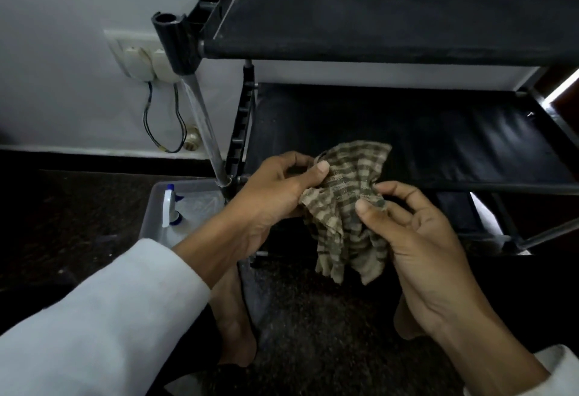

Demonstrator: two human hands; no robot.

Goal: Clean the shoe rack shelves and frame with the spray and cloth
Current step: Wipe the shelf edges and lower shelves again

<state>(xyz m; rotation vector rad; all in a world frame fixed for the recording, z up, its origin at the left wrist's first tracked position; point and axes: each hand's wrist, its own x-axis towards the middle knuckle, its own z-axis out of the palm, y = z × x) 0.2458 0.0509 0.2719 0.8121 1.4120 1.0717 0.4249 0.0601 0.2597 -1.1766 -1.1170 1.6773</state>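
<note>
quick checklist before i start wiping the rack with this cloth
1. Grip: left hand and right hand both pinch the striped cloth. Ok.
2. Shaped for wiping: it hangs crumpled, not folded into a pad. Not ok.
3. Dampened with spray: cannot tell.
4. Spray bottle close by: it lies in the grey tub. Ok.
5. Shelves free to wipe: no shoes show on the top shelf or middle shelf. Ok.

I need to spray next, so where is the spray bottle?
Head view, left of centre: the spray bottle sits in the clear tub on the floor, beside the shoe rack's leg.
</note>
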